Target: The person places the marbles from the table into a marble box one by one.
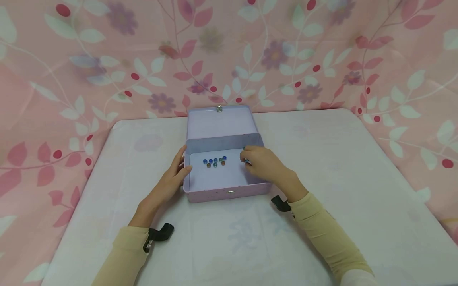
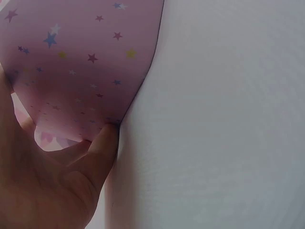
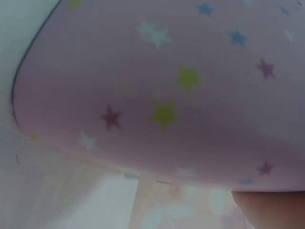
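A lavender tin box (image 1: 229, 191) lies with its hinged lid (image 1: 222, 123) tipped back. Several glass marbles (image 1: 210, 161), blue, greenish and amber, sit in two loose rows on its floor. At the left wall is my left hand (image 1: 168, 182), gripping it with the thumb at the rim and the other fingers along the outside; the left wrist view shows fingers (image 2: 102, 143) against the star-printed wall. Over the right part of the box, my right hand (image 1: 262, 163) has curled fingers that pinch small shiny marbles, partly hidden. In the right wrist view the box's outer wall (image 3: 162, 86) hides most of that hand.
A white cloth covers the table (image 1: 340, 159) around the box. Behind and at the sides hangs a pink floral curtain (image 1: 229, 51). Black wrist devices (image 1: 162, 232) stick out near both cuffs. A metal clasp (image 1: 219, 108) sits on the lid's edge.
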`<state>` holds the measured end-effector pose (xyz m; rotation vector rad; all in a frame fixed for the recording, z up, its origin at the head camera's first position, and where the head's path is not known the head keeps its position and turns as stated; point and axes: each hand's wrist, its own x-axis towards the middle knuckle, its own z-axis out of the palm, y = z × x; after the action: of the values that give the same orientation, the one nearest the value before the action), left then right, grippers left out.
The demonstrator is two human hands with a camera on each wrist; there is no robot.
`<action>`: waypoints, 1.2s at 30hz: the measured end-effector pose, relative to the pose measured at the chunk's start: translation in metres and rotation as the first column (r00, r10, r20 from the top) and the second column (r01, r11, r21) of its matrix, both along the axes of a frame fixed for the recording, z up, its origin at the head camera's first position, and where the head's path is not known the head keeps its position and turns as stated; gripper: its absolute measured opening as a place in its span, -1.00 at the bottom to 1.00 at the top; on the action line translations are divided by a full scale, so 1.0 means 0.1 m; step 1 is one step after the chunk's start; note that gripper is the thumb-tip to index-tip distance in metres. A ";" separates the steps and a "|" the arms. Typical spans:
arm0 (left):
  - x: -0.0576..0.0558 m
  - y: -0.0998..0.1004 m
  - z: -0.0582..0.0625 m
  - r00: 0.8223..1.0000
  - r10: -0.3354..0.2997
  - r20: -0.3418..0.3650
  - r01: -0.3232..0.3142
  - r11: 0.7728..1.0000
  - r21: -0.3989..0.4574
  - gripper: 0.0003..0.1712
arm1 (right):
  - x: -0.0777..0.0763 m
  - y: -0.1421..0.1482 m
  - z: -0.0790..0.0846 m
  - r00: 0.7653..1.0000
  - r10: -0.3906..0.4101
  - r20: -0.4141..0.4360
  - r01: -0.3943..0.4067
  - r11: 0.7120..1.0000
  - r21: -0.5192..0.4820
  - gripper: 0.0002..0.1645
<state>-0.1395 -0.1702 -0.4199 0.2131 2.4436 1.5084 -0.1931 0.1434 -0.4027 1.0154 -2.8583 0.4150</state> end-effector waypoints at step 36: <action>-0.03 0.00 -0.06 1.000 0.008 0.005 -0.008 1.000 0.005 -0.19 | 0.06 -0.05 -0.05 0.995 -0.003 -0.100 0.022 0.981 0.191 -0.81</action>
<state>-0.1423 -0.1703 -0.4258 0.2008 2.4399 1.5168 -0.1876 0.1388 -0.4076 1.0142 -2.8555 0.0843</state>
